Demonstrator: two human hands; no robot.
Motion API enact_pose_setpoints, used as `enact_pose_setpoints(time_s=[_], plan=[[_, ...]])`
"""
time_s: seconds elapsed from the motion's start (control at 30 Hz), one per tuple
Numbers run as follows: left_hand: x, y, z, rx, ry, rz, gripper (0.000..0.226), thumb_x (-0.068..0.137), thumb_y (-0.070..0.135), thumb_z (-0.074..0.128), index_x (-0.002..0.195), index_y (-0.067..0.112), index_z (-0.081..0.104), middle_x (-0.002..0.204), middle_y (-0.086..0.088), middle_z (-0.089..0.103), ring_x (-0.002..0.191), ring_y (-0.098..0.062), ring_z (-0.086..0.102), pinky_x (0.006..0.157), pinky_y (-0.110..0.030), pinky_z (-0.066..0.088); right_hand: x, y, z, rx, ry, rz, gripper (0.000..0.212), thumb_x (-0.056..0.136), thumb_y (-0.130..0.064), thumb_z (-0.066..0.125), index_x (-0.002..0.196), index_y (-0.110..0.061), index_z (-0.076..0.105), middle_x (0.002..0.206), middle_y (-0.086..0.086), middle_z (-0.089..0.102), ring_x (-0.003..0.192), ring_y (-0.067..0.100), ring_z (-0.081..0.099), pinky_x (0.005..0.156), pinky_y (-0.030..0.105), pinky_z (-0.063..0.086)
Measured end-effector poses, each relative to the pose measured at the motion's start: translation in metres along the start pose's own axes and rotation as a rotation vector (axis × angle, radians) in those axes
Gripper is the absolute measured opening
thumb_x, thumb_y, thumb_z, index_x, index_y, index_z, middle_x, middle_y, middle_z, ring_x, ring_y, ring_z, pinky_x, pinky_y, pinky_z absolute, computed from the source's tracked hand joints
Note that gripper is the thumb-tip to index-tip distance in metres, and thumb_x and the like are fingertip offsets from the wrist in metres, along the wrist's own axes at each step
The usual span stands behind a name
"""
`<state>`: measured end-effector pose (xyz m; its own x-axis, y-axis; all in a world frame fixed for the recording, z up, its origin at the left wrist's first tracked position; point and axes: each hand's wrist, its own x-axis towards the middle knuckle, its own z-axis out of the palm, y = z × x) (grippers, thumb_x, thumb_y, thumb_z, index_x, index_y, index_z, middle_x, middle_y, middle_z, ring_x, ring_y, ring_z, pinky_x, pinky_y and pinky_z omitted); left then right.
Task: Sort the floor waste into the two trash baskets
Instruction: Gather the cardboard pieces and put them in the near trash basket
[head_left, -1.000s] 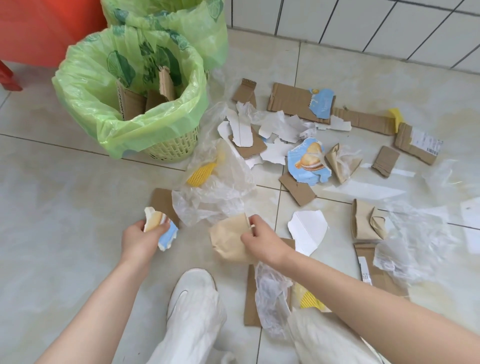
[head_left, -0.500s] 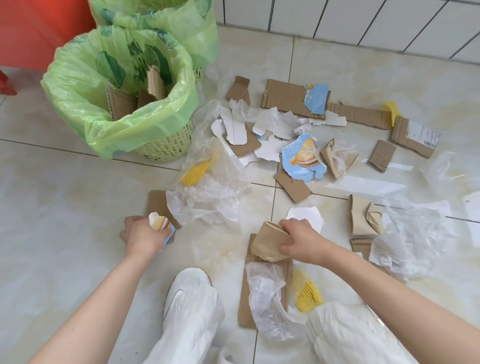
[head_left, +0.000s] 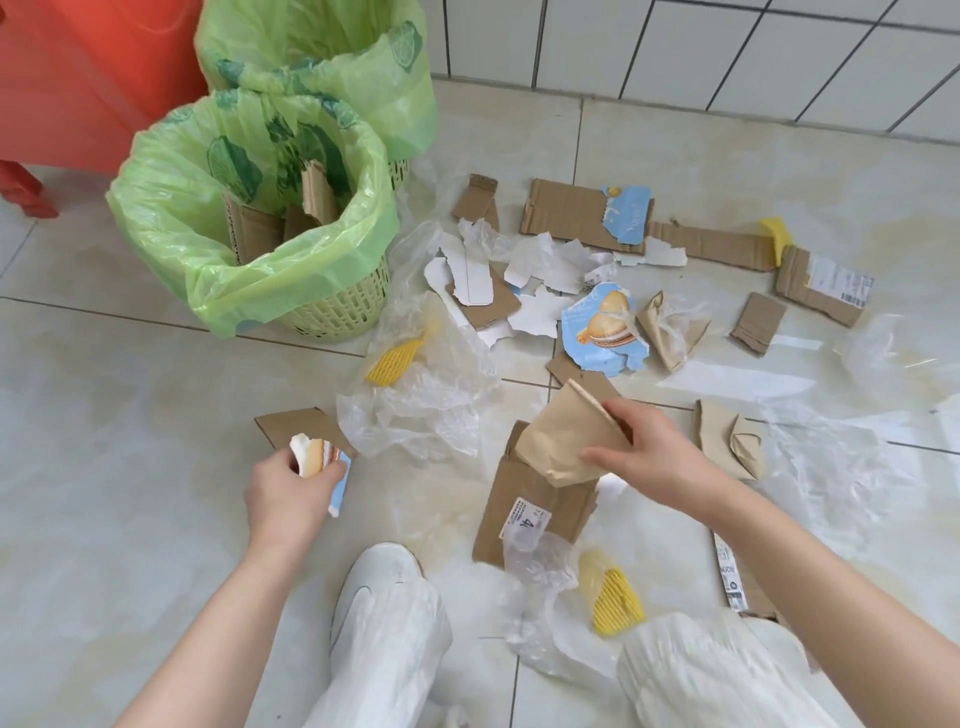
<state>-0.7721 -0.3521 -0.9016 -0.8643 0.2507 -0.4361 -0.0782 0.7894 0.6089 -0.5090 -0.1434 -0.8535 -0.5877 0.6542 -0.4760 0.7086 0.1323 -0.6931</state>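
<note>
You are early in the sort: the near basket (head_left: 332, 306) holds a few corrugated cardboard pieces, the far basket (head_left: 400, 104) perhaps nothing, and most waste lies on the floor. Your left hand (head_left: 288, 496) grips a glossy printed scrap (head_left: 317, 457); your right hand (head_left: 649, 452) pinches a soft, creased tan paper bag (head_left: 566, 441).

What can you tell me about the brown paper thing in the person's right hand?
The tan paper piece looks like thin, creased kraft paper, folded so one stiff edge sticks up at its top. It is plain, with no print showing. The right hand pinches its right side, thumb beneath and fingers along the upper edge, holding it tilted just above a flat brown cardboard piece with a white label on the tiled floor. Whether it touches that cardboard cannot be told.
</note>
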Motion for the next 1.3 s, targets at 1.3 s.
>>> enact_pose_setpoints(time_s=[1.3], plan=[[-0.090, 0.090, 0.190, 0.387, -0.588, 0.269, 0.025, 0.074, 0.027, 0.073, 0.090, 0.012, 0.060, 0.103, 0.001, 0.043, 0.107, -0.025, 0.046, 0.078, -0.026, 0.038, -0.003, 0.129, -0.115, -0.273, 0.010, 0.370, 0.007, 0.076, -0.012, 0.064, 0.073, -0.010, 0.057, 0.072, 0.006, 0.059, 0.072, 0.022, 0.053, 0.055, 0.026, 0.034]])
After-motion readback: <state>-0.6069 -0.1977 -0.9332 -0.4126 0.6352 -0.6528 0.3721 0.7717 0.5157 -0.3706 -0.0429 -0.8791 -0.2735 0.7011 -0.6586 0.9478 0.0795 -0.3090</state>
